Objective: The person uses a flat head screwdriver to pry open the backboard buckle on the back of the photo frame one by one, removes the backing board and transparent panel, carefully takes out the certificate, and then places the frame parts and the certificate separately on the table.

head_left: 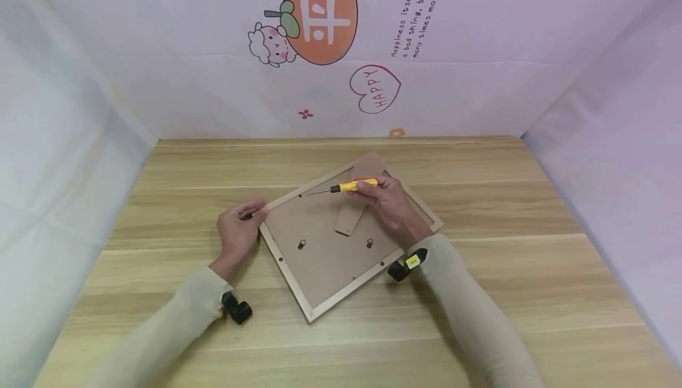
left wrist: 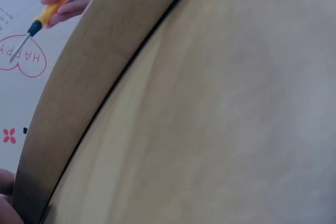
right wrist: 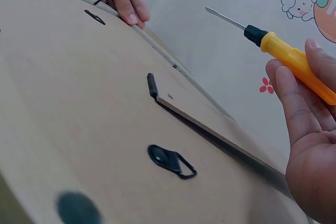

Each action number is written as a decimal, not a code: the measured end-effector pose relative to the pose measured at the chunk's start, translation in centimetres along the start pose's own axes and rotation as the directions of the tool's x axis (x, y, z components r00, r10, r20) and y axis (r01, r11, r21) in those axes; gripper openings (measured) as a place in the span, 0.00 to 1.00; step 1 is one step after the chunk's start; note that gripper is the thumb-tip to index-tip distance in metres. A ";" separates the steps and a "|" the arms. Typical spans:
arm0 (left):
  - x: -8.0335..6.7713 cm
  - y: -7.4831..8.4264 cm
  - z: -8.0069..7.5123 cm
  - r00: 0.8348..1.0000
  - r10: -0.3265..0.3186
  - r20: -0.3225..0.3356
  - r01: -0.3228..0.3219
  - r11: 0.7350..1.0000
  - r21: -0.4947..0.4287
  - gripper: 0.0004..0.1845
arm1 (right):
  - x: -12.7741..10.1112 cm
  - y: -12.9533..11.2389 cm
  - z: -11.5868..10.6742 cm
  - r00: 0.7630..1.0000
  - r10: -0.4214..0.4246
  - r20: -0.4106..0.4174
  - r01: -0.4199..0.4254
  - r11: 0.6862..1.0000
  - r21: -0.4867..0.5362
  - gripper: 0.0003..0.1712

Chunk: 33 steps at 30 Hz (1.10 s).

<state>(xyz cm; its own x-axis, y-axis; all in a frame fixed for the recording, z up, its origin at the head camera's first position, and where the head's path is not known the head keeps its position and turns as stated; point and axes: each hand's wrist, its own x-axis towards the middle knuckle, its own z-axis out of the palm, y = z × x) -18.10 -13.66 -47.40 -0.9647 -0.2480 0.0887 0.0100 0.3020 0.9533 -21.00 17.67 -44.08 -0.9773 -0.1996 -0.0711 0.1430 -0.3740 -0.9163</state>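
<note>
Plainly, a rectangular picture frame with a pale wooden border (head_left: 351,289) lies back upward, askew, on a wood-grained surface (head_left: 186,163). The left hand (head_left: 241,229) is at its left corner, grip pinching the border between thumb and fingers, presumably to steady it. Whether that corner sits flat: cannot tell.

Over the frame, the right hand (head_left: 388,201) holds a slim screwdriver with a yellow handle (head_left: 348,186). Grip pinches the handle, thumb against fingers, leaving the shaft free; the tip points toward a small black fastener (head_left: 300,195) along the far edge, apart from the board in the right wrist view. The angle seems to suit aiming the tip rather than pressing.

Materials: handle smooth and glossy, black collar, thin straight metal shaft. Backing board (head_left: 325,219) matt brown, like fibreboard. A tapering brown stand leg (head_left: 349,217) lies along it, black hinge at its narrow end. Two black metal hangers (head_left: 302,244) with looped ends, set apart.

Outward: beige sleeves (head_left: 474,305), black wrist cameras (head_left: 234,308), white printed cloth (head_left: 213,98) behind, lightly creased.
</note>
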 end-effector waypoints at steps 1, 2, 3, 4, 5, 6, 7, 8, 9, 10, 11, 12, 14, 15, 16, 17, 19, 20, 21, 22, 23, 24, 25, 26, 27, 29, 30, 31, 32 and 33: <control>-0.1 -0.1 0.0 1.000 0.002 -0.004 -0.002 1.000 -0.001 0.09 | 0.0 0.0 0.0 1.000 -0.003 -0.002 0.003 1.000 0.005 0.38; -0.1 -0.1 -0.1 1.000 -0.001 -0.003 0.001 1.000 -0.003 0.09 | 0.0 0.1 0.0 1.000 -0.003 -0.005 0.003 1.000 0.007 0.37; -0.1 -0.1 -0.2 1.000 -0.006 0.002 0.006 1.000 -0.004 0.10 | 0.0 0.1 0.1 1.000 -0.001 -0.009 0.001 1.000 0.007 0.36; -0.1 -0.2 -0.2 1.000 -0.012 0.015 0.012 1.000 -0.006 0.10 | 0.0 0.1 0.0 1.000 0.001 -0.012 -0.001 1.000 0.008 0.36; 0.1 -0.3 -0.3 0.999 -0.022 0.035 0.022 1.000 -0.005 0.10 | 0.0 0.1 0.0 1.000 0.003 -0.016 -0.002 1.000 0.007 0.35; 0.3 -0.4 -0.4 0.998 -0.027 0.063 0.027 1.000 0.000 0.11 | 0.0 0.1 0.0 1.000 0.004 -0.019 -0.004 1.000 0.007 0.34; 0.5 -0.4 -0.6 0.995 -0.025 0.096 0.024 1.000 0.008 0.11 | 0.0 0.2 0.0 1.000 0.005 -0.020 -0.004 1.000 0.011 0.33; 0.8 -0.5 -0.8 0.990 -0.023 0.138 0.022 1.000 0.008 0.12 | 0.0 0.2 -0.1 1.000 0.005 -0.019 -0.005 1.000 0.011 0.32; 1.2 -0.5 -1.0 0.982 -0.020 0.189 0.018 1.000 0.011 0.13 | 0.0 0.1 -0.1 1.000 0.005 -0.020 -0.005 1.000 0.010 0.32; 1.6 -0.5 -1.2 0.969 -0.007 0.247 0.005 1.000 0.011 0.14 | 0.0 0.1 -0.1 1.000 0.003 -0.020 -0.003 1.000 0.010 0.32; 2.1 -0.5 -1.4 0.949 0.018 0.314 -0.017 1.000 -0.005 0.16 | 0.0 0.1 -0.1 1.000 0.001 -0.021 -0.001 1.000 0.009 0.32; 2.6 -0.4 -1.6 0.924 0.042 0.380 -0.035 0.999 -0.026 0.18 | 0.0 0.1 -0.1 1.000 -0.001 -0.021 0.001 1.000 0.010 0.33; 3.6 -0.3 -1.8 0.856 0.080 0.510 -0.050 0.996 -0.073 0.22 | 0.0 0.1 -0.1 1.000 -0.005 -0.019 0.005 1.000 0.011 0.33; 4.2 -0.2 -1.8 0.818 0.096 0.567 -0.052 0.994 -0.093 0.24 | 0.0 0.1 -0.2 1.000 -0.005 -0.019 0.006 1.000 0.011 0.33; 4.7 -0.2 -1.8 0.779 0.107 0.618 -0.047 0.993 -0.113 0.25 | 0.0 0.1 -0.2 1.000 -0.007 -0.017 0.007 1.000 0.014 0.33; 5.2 -0.1 -1.7 0.740 0.110 0.663 -0.039 0.992 -0.121 0.26 | 0.0 0.1 -0.2 1.000 -0.007 -0.015 0.007 1.000 0.015 0.31; 5.9 -0.1 -1.5 0.672 0.095 0.734 -0.021 0.994 -0.110 0.27 | 0.0 0.2 -0.2 1.000 -0.002 -0.016 0.003 1.000 0.023 0.27; 6.2 -0.1 -1.4 0.641 0.087 0.762 -0.007 0.994 -0.108 0.28 | -0.1 0.2 -0.2 1.000 0.000 -0.016 0.001 1.000 0.025 0.25; 6.5 -0.2 -1.3 0.616 0.077 0.784 0.009 0.995 -0.104 0.28 | -0.1 0.3 -0.2 1.000 0.000 -0.016 0.000 1.000 0.025 0.23; 6.7 -0.3 -1.2 0.594 0.071 0.802 0.022 0.994 -0.104 0.29 | -0.1 0.3 -0.2 1.000 0.000 -0.016 0.000 1.000 0.027 0.22; 6.9 -0.3 -1.1 0.576 0.067 0.815 0.034 0.994 -0.106 0.29 | -0.1 0.3 -0.3 1.000 0.001 -0.016 -0.001 1.000 0.027 0.21; 7.1 -0.4 -1.0 0.564 0.062 0.823 0.050 0.993 -0.110 0.30 | -0.1 0.3 -0.3 1.000 0.002 -0.016 -0.002 1.000 0.028 0.22; 7.2 -0.5 -1.0 0.556 0.060 0.829 0.064 0.991 -0.115 0.30 | -0.1 0.3 -0.3 1.000 0.001 -0.016 0.000 1.000 0.028 0.23; 7.3 -0.6 -1.0 0.550 0.057 0.833 0.078 0.990 -0.119 0.30 | -0.1 0.2 -0.3 1.000 0.000 -0.016 0.001 1.000 0.029 0.25; 7.3 -0.6 -1.0 0.547 0.054 0.835 0.090 0.988 -0.123 0.30 | -0.1 0.2 -0.3 1.000 -0.001 -0.017 0.002 1.000 0.029 0.27; 7.3 -0.7 -1.0 0.542 0.046 0.839 0.112 0.986 -0.126 0.30 | -0.1 0.1 -0.4 1.000 -0.001 -0.025 0.002 0.999 0.032 0.29; 7.2 -0.7 -0.9 0.541 0.044 0.840 0.118 0.985 -0.128 0.30 | -0.1 0.1 -0.4 1.000 0.001 -0.028 0.000 0.999 0.034 0.30; 7.2 -0.7 -0.9 0.541 0.044 0.840 0.121 0.984 -0.129 0.30 | -0.1 0.1 -0.4 0.999 0.000 -0.032 0.001 0.999 0.035 0.30; 7.1 -0.6 -0.8 0.543 0.043 0.839 0.123 0.984 -0.131 0.30 | -0.1 0.1 -0.5 0.999 -0.001 -0.034 0.002 0.999 0.037 0.30; 7.1 -0.6 -0.8 0.545 0.043 0.837 0.127 0.983 -0.133 0.29 | -0.1 0.1 -0.5 0.999 -0.002 -0.037 0.003 0.999 0.038 0.29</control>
<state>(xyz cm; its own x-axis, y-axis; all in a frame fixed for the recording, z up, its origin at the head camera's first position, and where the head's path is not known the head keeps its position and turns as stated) -24.74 -16.30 -47.15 -0.7460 0.6483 -0.1522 -0.0773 0.1427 0.9867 -20.93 18.10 -44.35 -0.9826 -0.1656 -0.0841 0.1460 -0.4084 -0.9010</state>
